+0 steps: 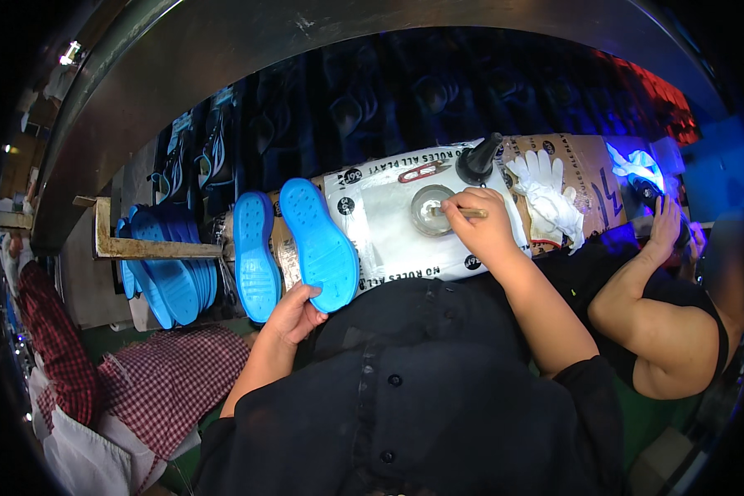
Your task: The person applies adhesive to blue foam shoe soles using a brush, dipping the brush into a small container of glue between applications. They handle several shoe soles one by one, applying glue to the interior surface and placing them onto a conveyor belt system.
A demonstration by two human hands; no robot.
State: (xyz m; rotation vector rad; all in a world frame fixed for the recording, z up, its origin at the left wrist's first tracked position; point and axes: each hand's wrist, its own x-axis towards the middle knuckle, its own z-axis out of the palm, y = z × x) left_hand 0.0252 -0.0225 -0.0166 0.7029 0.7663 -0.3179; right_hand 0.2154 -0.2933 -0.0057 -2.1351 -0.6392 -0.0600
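My left hand (299, 310) grips the heel end of a blue shoe sole (320, 248), with the thumb on top of it. A second blue sole (256, 254) lies just left of it. In my right hand (476, 217) is a short brush (471, 212) with a wooden handle, its tip in a round clear dish (426, 208) of whitish liquid. The dish stands on a white printed plastic sheet (390, 248). Red thread snips (420, 172) and a black cone-shaped bottle (478, 162) are behind the dish.
White gloves (547, 192) lie right of the sheet on printed cardboard (586, 167). Several blue soles (170, 273) stand stacked at the left behind a rusty metal bracket (155, 248). Dark shoe uppers (217, 146) stand at the back. Co-workers sit at the right (663, 322) and left (173, 372).
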